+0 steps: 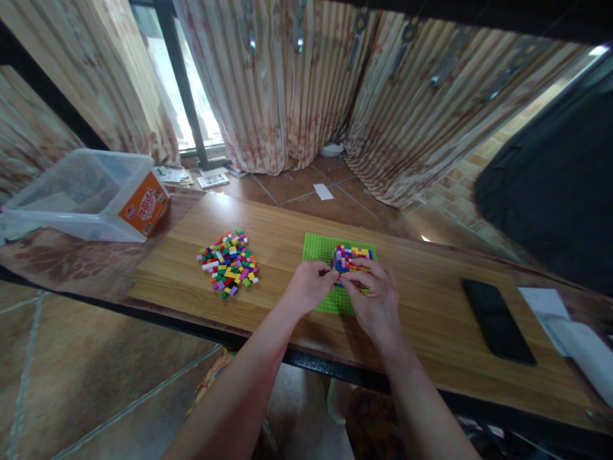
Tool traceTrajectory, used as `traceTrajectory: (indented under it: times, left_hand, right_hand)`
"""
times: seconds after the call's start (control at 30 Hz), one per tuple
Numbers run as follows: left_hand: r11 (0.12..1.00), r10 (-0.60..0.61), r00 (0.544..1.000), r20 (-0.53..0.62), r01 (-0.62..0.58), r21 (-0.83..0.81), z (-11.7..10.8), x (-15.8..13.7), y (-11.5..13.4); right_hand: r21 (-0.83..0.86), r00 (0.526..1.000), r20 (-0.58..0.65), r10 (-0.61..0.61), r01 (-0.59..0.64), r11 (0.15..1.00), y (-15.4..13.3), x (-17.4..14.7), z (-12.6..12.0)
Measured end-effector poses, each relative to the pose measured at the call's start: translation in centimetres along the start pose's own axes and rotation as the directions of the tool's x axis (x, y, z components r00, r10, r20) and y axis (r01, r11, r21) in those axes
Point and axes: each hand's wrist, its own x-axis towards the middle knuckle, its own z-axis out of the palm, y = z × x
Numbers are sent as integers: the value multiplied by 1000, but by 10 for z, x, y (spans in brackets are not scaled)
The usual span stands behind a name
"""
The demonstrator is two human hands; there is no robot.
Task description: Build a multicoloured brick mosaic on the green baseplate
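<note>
A green studded baseplate (313, 246) lies on the wooden board, bearing a block of multicoloured toy bricks (345, 257) built up on its right part. My left hand (313, 284) is at the block's near left corner, thumb and forefinger pinched together. From the right, my right hand (376, 294) reaches over the block's near side, its thumb and forefinger meeting the left fingertips. Whatever sits between the fingertips is too small to make out. My right fingers hide the near right part of the block.
Loose bricks (230, 263) lie in a heap to the left on the wooden board (278, 236). A clear plastic bin (86, 220) with an orange label stands farther left. On the right are a black phone (498, 319) and white papers (546, 306). Curtains (287, 96) hang behind.
</note>
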Motion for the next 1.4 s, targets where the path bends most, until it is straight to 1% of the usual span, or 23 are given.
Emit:
traceTrajectory:
  times: [0.17,0.33,0.47,0.6,0.67,0.73,0.8,0.87,0.93,1.03,1.13,1.2,1.27,1.33,1.4]
  left_hand:
    - [999,11,1000,-20,-10,32,2,2,-1]
    - [1000,-18,999,-49,19,6,4,4,-2]
    - [999,-33,998,-51,32,-16,3,4,-2]
    - [999,-33,998,-46,32,-26,3,4,-1]
    - [997,-53,996,-75,49,-51,1,4,1]
    - [982,-112,986,-121,92,-162,-2,5,4]
    - [923,-199,973,-118,146,-356,-6,5,10]
    - [825,-252,967,-41,193,-531,-9,2,18]
    - [748,-248,967,52,226,-624,-10,-1,25]
    - [691,-211,965,153,258,-675,-7,-6,30]
    - [672,-181,968,176,252,-696,-3,-6,28]
    - [692,-157,974,166,228,-685,0,-6,25]
    - [735,-125,977,170,206,-645,1,-6,22]
    - [772,-96,979,182,188,-607,1,-6,20]
    - [791,-73,978,194,176,-586,1,-6,18]
  right_hand:
    - [-11,1000,-10,-7,7,1000,0,-1,2]
    - [7,1000,-12,-25,25,1000,-2,-3,4]
    - [17,999,-23,-34,34,999,-2,-4,6]
    - [34,1000,-16,19,-18,999,-1,-3,4]
    - [70,998,-36,51,-49,996,-2,-2,0]
    - [110,994,-70,83,-75,991,-4,0,-4]
    - [141,987,-114,113,-97,985,-7,2,-9]
    - [164,980,-154,126,-100,981,-11,4,-12]
    - [181,979,-171,115,-83,980,-15,5,-13]
    - [196,991,-121,51,-27,980,-22,5,-13]
    - [187,999,2,-33,32,982,-27,4,-13]
    - [176,993,88,-83,66,982,-27,3,-12]
    - [175,982,149,-118,91,980,-25,2,-11]
    - [175,975,173,-140,109,979,-23,2,-11]
    - [173,969,182,-166,134,976,-22,3,-12]
